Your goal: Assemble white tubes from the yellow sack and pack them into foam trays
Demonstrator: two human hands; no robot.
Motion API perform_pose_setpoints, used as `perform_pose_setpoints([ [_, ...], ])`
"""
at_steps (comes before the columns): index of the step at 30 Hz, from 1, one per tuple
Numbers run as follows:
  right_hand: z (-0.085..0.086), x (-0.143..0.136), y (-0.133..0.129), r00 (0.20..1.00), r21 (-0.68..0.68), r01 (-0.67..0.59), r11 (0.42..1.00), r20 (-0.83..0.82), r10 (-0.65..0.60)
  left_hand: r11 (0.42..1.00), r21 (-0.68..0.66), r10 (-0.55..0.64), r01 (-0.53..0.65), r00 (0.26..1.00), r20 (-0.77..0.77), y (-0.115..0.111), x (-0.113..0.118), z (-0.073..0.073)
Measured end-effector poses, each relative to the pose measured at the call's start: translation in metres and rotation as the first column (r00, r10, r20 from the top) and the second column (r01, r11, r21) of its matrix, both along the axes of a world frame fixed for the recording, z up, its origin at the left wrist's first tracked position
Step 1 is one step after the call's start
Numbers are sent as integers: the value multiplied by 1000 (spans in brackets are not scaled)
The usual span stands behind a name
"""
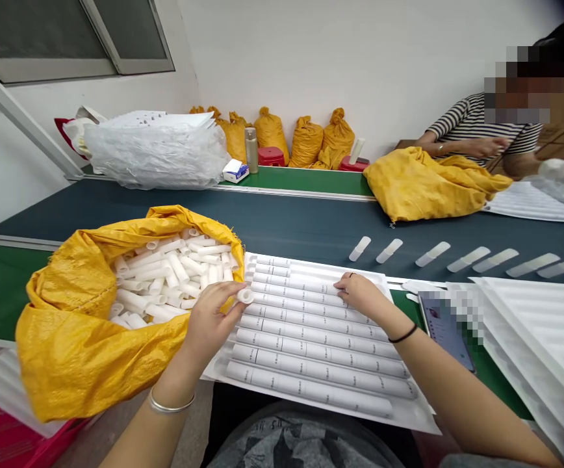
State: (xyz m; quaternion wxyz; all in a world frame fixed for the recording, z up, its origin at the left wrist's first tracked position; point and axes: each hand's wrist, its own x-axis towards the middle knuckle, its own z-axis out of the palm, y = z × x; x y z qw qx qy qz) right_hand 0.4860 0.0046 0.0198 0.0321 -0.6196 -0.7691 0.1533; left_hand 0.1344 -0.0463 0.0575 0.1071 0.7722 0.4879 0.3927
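Note:
My left hand [216, 318] pinches a short white plastic tube [245, 296], its open end facing me, by the edge of an open yellow sack [62, 338]. Many loose white tubes [165, 276] fill that sack. In front of me lies a white ribbed tray [421, 416] whose grooves hold rows of white tubes with small dark print [311, 370]. Over the tray's far part, my right hand [360, 296] has its fingers closed at the right end of a tube row [311, 286]. Its fingertips partly cover the tube there.
Several frosted tubes [433, 254] lie spaced along the dark conveyor belt [286, 221]. A phone [445, 328] and stacked white trays [545, 344] are on my right. Across the belt are a yellow sack [423, 185], a plastic-wrapped stack [155, 149], a bottle [251, 149] and a person in striped sleeves [462, 120].

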Motion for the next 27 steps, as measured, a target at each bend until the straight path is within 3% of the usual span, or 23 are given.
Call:
perform_pose_setpoints([
  [3,-2,1,-1,1000,48,1,999,-12,0,999,2,-54,54,999,-6,-4,5,3],
  [6,7,-6,-6,997,144,71,987,-30,-67,998,-28,-68,65,989,-132,-8,8,4],
  [9,22,-27,-21,962,182,145,973,-255,-95,999,-50,-35,22,963,-269,-11,12,3],
  [10,26,-36,-28,909,147,137,980,-412,-65,999,-48,-38,25,957,-288,-11,15,3],
  [12,33,-56,-42,701,42,34,999,-713,6,997,-25,-71,67,954,-293,-13,21,4],
  [13,36,-65,-48,593,9,-34,999,-805,27,996,-7,-89,91,954,-287,-14,23,5],
  [15,42,-77,-57,499,35,-114,993,-862,87,992,15,-115,124,952,-284,-15,28,8],
  [19,52,-83,-63,553,331,-188,925,-743,378,979,-23,-200,202,934,-296,-19,32,14],
  [21,56,-81,-63,568,404,-228,886,-684,458,968,-66,-250,241,937,-244,-20,31,15],
  [27,53,-80,-63,635,329,-160,931,-688,352,963,-82,-266,257,957,-119,-22,26,16],
])
